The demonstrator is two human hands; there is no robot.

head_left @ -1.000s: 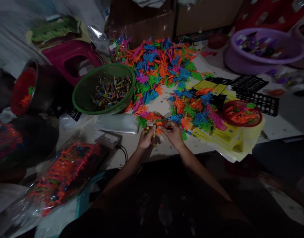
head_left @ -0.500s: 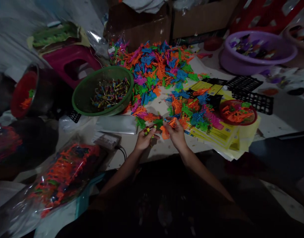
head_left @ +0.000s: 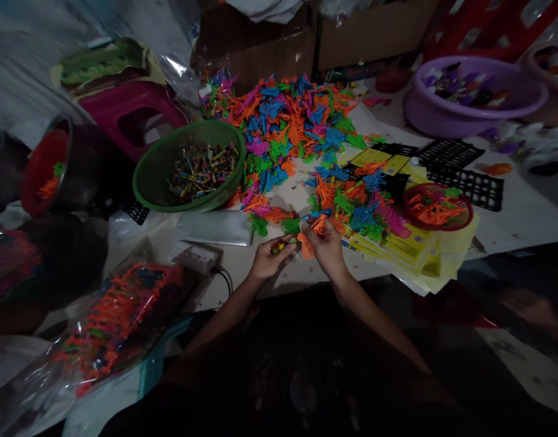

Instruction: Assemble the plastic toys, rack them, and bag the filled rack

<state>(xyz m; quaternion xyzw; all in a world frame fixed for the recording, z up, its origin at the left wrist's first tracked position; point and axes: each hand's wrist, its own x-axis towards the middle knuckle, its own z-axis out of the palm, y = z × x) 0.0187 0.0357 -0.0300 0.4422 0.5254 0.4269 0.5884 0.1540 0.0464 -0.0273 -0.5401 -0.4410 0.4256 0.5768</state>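
My left hand (head_left: 267,258) is closed round a few small crayon-like sticks (head_left: 281,246), banded in yellow, red and green. Between the fingers of my right hand (head_left: 328,246) is a flat orange plastic piece (head_left: 308,247). The two hands are close together over the front of the table, the stick ends almost at the orange piece; I cannot tell whether they touch. Just beyond lie green plastic pieces (head_left: 290,226) and orange ones. A large heap of plastic pieces (head_left: 292,121) in orange, blue, green and pink spreads behind them.
Left of the heap stands a green basin (head_left: 144,188) of similar sticks. A silver packet (head_left: 210,229) lies before it. To the right are a red basket (head_left: 463,221), yellow printed sheets (head_left: 408,247), black grids (head_left: 470,185) and a purple basin (head_left: 442,121). A filled plastic bag (head_left: 124,315) is at left.
My left hand has turned slightly, and its sticks now point toward the orange piece. My right hand has shifted little, the orange piece still in its fingers. A blurred hand shows at far right.
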